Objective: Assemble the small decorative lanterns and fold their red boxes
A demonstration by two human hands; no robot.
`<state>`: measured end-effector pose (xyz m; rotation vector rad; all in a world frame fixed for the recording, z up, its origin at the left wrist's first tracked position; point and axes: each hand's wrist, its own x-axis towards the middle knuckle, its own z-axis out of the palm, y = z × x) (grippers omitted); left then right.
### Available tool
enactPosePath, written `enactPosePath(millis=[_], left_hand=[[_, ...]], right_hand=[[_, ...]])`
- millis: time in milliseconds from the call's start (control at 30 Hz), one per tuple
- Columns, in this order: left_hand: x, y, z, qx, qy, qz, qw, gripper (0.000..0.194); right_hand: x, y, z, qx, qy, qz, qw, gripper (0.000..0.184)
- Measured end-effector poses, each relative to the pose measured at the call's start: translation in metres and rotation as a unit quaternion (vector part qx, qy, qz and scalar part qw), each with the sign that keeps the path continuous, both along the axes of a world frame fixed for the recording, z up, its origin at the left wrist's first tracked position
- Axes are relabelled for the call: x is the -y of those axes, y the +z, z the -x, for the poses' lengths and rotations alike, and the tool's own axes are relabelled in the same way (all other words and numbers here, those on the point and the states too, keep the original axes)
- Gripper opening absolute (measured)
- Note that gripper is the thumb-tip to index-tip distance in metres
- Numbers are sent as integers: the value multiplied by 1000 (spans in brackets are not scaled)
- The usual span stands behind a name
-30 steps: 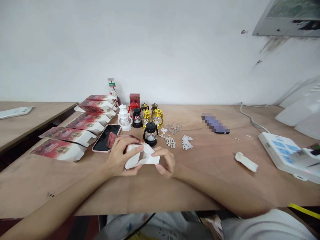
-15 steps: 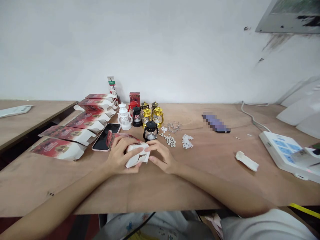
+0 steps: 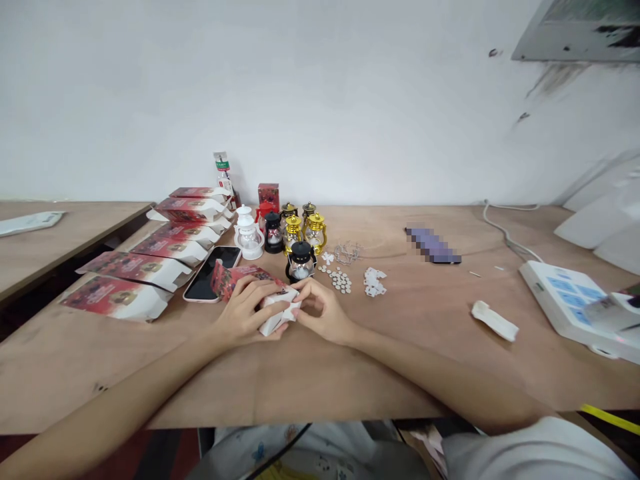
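A small red-printed cardboard box point(image 3: 277, 318) lies tilted between my hands, its white end facing me. My left hand point(image 3: 250, 310) wraps round the box from the left. With thumb and fingers, my right hand point(image 3: 320, 310) pinches the white flaps at its near end. The far end of the box is printed red and reaches over the edge of a phone point(image 3: 207, 273). Just beyond my hands stands a black mini lantern point(image 3: 302, 260). Behind it are gold lanterns point(image 3: 315, 233), a white lantern point(image 3: 249, 235) and several others.
Flattened red boxes point(image 3: 120, 299) lie in a row at the left. Right of the lanterns are button cells point(image 3: 342, 282), white plastic pieces point(image 3: 374, 282) and wire handles point(image 3: 347, 253). Farther right are a blurred purple object point(image 3: 433, 245), a white strip point(image 3: 495, 321) and a power strip point(image 3: 570, 300).
The box has shifted slightly right and its white end flaps are folded further in. My right thumb has moved from beside the flaps onto them.
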<state>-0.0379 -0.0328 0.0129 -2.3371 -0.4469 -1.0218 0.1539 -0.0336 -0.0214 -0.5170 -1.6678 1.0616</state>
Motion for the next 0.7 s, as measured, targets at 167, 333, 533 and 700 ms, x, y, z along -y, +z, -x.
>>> enactPosePath(millis=[167,333,533,700], left_hand=[[-1,-4,1,10,0,15,1000,25],[-3,-11,3,32,-2,70,997,48],[-3,-13,3,39,-11,93,995,59],[-1,-9,2,31,-32,73,996,52]], right_hand=[[0,-2,1,-3,-7,16,1000,17],[-3,-5,2,-9,-27,15,999,21],[-5,-8,3,-14,-32,35,999,30],[-9,-8,1,9,11,87,996,55]])
